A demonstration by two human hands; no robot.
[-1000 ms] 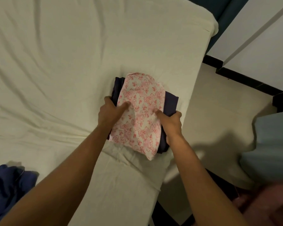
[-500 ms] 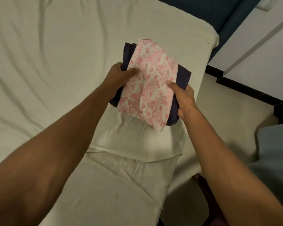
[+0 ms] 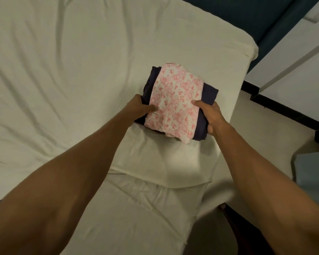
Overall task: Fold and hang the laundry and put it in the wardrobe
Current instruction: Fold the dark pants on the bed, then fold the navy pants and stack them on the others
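Note:
A small stack of folded laundry is held above the bed: a white cloth with pink flowers lies on top of a folded dark navy garment. My left hand grips the stack's left side, thumb on the flowered cloth. My right hand grips the right side, thumb on top and fingers under the navy garment. The stack is lifted off the white bed sheet, with a shadow beneath it.
A white pillow lies under the stack near the bed's right edge. Beyond that edge are a pale floor, a white wardrobe front with black base, a teal wall, and a grey-blue object.
Both hands have lifted the stack off the bed and hold it a little higher and farther forward. The blue clothes at the lower left are out of view.

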